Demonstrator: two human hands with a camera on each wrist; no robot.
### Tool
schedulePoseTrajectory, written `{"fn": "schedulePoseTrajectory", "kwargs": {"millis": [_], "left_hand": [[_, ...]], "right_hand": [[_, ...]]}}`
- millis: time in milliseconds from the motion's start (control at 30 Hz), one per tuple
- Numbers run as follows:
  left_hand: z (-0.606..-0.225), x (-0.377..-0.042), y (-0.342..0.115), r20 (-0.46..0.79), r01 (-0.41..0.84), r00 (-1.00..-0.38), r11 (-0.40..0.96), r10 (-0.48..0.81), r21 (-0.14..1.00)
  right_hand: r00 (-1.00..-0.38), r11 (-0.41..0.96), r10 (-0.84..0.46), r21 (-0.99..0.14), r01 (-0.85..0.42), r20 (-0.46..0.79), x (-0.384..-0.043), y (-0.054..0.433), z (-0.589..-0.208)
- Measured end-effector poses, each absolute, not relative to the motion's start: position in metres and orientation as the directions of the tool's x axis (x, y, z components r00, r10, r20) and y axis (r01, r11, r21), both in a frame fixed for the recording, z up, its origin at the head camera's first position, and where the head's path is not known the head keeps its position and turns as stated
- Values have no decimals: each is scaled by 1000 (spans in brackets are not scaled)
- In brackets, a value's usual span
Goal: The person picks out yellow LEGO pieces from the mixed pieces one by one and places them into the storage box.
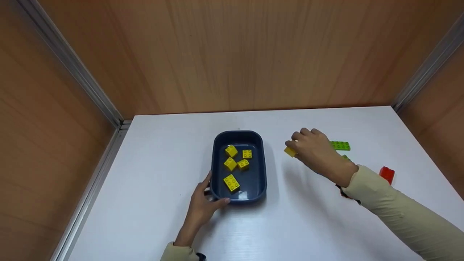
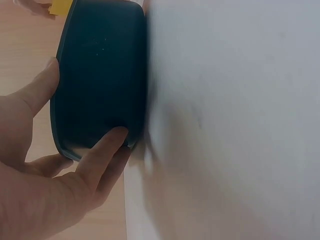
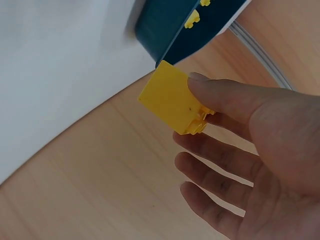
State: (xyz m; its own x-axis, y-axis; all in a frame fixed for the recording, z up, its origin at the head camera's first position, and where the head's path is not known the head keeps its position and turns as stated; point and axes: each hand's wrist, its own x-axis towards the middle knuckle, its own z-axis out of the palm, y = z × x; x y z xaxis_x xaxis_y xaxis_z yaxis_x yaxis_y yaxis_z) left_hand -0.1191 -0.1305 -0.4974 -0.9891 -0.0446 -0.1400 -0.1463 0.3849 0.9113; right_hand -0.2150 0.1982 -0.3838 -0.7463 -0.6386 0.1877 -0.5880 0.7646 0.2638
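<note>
A dark blue rectangular tray [image 1: 255, 183] stands on the white table, with several yellow building bricks [image 1: 231, 183] lying in it. My left hand [image 1: 201, 204] grips its near left corner, the thumb at the near rim and the fingers along the side. In the left wrist view, fingertips press against the tray's outer wall [image 2: 102, 65]. Right of the tray, my right hand [image 1: 313, 152] is raised above the table. Its thumb and index finger pinch another yellow brick [image 3: 167, 100], studs toward the palm, while the other fingers are spread.
Beyond the right hand lies a flat green brick [image 1: 340, 145], with a second green piece [image 1: 346, 157] partly hidden by the wrist. A red brick [image 1: 387, 174] sits by the right sleeve. Wooden panels [image 1: 253, 54] enclose the table at the back and sides.
</note>
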Motion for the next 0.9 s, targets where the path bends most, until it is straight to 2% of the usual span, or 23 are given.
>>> {"fn": "schedulePoseTrajectory", "kwargs": {"millis": [367, 633, 900], "left_hand": [[-498, -119, -131, -136, -142, -990, 399, -44, 906], [-499, -121, -130, -125, -136, -991, 408, -53, 903], [-499, -121, -131, -130, -141, -990, 396, -54, 907]], "right_hand": [[-740, 748, -656, 257, -612, 149, -213, 175, -383], [-682, 690, -716, 306, -656, 151, -213, 157, -388], [-687, 676, -721, 298, -674, 83, -213, 138, -391]]}}
